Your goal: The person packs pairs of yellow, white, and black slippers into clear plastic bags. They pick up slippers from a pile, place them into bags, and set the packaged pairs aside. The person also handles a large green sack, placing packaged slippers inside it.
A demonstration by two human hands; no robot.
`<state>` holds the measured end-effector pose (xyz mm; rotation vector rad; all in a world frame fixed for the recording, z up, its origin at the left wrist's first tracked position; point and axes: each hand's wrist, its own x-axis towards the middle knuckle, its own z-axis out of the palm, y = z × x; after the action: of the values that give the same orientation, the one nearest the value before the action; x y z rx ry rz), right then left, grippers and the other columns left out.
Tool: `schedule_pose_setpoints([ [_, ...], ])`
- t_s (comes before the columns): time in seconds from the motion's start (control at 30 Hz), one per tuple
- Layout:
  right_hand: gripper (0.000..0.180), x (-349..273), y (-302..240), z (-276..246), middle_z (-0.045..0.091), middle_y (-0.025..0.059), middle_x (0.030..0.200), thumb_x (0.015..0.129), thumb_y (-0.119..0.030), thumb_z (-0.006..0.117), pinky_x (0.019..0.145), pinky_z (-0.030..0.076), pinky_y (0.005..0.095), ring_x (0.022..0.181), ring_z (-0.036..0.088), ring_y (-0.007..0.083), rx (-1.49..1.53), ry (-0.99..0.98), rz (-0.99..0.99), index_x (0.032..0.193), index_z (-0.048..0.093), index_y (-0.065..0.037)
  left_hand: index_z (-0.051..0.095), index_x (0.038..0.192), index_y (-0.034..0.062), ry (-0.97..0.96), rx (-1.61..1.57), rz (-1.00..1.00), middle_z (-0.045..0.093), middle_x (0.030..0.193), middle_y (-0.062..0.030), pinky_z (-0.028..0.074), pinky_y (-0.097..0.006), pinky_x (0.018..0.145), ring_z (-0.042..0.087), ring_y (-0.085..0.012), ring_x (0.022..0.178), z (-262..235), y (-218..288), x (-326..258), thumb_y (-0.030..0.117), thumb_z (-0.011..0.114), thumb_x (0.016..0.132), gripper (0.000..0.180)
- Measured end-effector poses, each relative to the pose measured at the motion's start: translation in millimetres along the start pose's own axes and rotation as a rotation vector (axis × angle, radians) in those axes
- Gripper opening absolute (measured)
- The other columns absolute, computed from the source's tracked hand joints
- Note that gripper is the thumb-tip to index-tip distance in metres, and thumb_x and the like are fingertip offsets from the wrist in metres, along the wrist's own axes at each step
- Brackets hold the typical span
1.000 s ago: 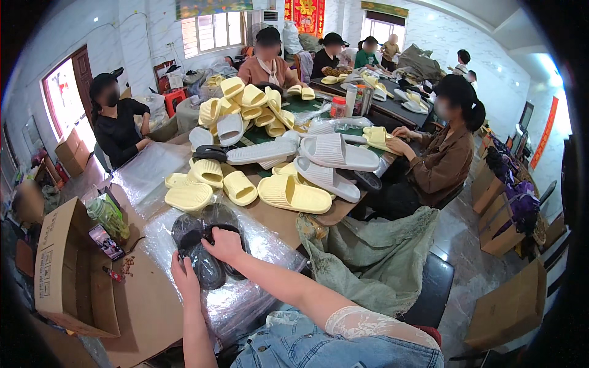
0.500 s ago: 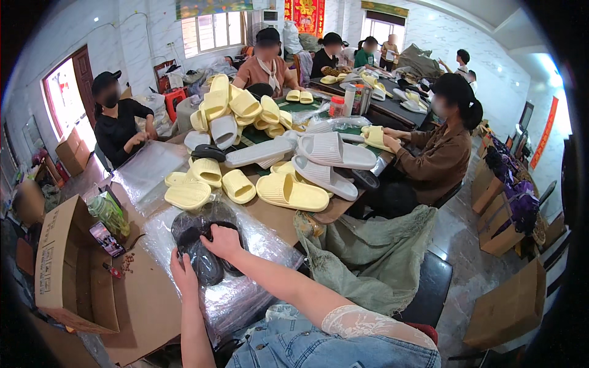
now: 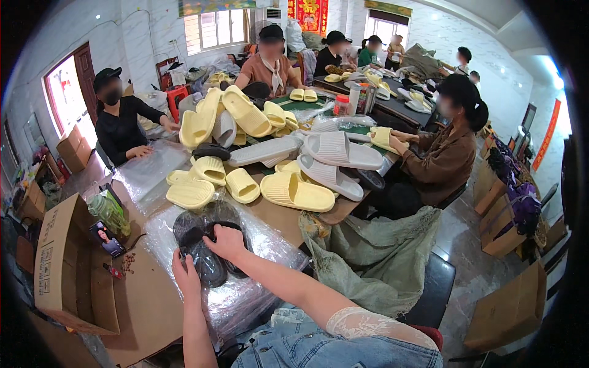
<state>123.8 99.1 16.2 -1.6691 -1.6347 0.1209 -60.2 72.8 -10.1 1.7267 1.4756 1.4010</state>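
A pair of black slippers (image 3: 208, 265) lies in a clear plastic bag on a stack of shiny clear bags (image 3: 251, 294) in front of me. My right hand (image 3: 225, 241) reaches across from the right, its fingers curled and closed on the upper part of the slippers, near the bag's opening. My left hand (image 3: 187, 275) is at the left edge of the pair, fingers bent against the bagged slipper. Its fingertips are partly hidden by the dark plastic. Just beyond lie yellow slippers (image 3: 297, 194) and grey slippers (image 3: 342, 151) in a heap.
An open cardboard box (image 3: 76, 270) stands at the left, with a phone (image 3: 107, 239) and a green jar (image 3: 105, 213) beside it. A green-grey sack (image 3: 374, 264) hangs at the table's right edge. Co-workers sit around; one at right holds a yellow slipper (image 3: 381, 138).
My hands stay at the black slippers with little movement. The co-worker at left has stretched an arm toward the heap, and yellow slippers at its top have shifted.
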Motion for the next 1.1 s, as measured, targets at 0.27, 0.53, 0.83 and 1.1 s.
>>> schedule_pose_setpoints([
  [0.27, 0.044, -1, -3, -1, 0.067, 0.0198, 0.074, 0.083, -0.045, 0.066, 0.064, 0.054, 0.0473, 0.069, 0.068, 0.0367, 0.001, -0.026, 0.007, 0.086, 0.059, -0.002, 0.046, 0.138, -0.0036, 0.010, 0.051, 0.008, 0.053, 0.134, -0.0193, 0.041, -0.037, 0.103, 0.053, -0.0285, 0.121, -2, 2, -3, 0.020, 0.053, 0.100, 0.045],
  [0.53, 0.044, -1, -2, -1, 0.066, 0.0167, 0.071, 0.083, -0.046, 0.067, 0.062, 0.053, 0.0457, 0.067, 0.067, 0.0349, -0.033, 0.010, -0.008, 0.084, 0.059, -0.002, 0.045, 0.139, -0.0035, -0.010, 0.026, -0.005, 0.051, 0.138, -0.0197, 0.040, -0.038, 0.104, 0.051, -0.0296, 0.125, -2, -2, -1, 0.021, 0.053, 0.100, 0.047],
  [0.83, 0.045, 1, -1, -3, 0.066, 0.0190, 0.071, 0.084, -0.045, 0.066, 0.063, 0.054, 0.0463, 0.067, 0.067, 0.0362, 0.010, -0.022, 0.007, 0.085, 0.059, -0.001, 0.044, 0.139, -0.0041, -0.014, -0.025, -0.007, 0.048, 0.140, -0.0208, 0.041, -0.038, 0.105, 0.050, -0.0293, 0.126, -1, 0, -1, 0.021, 0.052, 0.101, 0.046],
  [1.1, 0.044, -1, -1, -4, 0.066, 0.0183, 0.071, 0.083, -0.046, 0.066, 0.062, 0.053, 0.0471, 0.067, 0.066, 0.0359, 0.032, 0.002, 0.010, 0.082, 0.059, -0.002, 0.045, 0.138, -0.0029, -0.009, 0.005, 0.011, 0.048, 0.138, -0.0218, 0.041, -0.040, 0.104, 0.051, -0.0313, 0.124, 0, 0, -1, 0.021, 0.053, 0.100, 0.046],
])
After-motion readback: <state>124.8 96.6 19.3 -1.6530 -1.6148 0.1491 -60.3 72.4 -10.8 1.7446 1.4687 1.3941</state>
